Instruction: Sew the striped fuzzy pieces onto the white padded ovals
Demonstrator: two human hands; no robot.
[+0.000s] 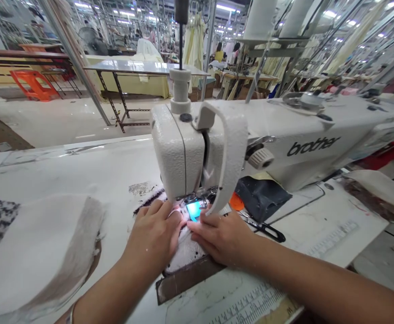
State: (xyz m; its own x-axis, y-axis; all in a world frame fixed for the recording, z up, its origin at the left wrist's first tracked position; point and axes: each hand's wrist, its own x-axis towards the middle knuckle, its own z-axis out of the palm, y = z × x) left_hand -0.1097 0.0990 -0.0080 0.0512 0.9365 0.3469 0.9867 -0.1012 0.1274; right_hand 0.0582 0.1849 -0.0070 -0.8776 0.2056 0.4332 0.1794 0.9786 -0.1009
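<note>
your left hand (156, 234) lies flat and open, pressing the small white fabric piece (187, 252) just below the centre of the frame, under the sewing machine (183, 148) head. your right hand (221, 237) presses it too, fingertips by the lit needle, clasping nothing; black scissors (266, 230) lie just right.

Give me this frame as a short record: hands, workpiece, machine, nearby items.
left hand: flat on the white fabric piece, fingertips close to the needle lamp
right hand: fingertips press the same piece from the right
machine: white sewing machine, lamp lit
nearby: black-handled scissors right of the right hand; dark cloth under the machine arm; pale fabric stack at left on the table
</note>
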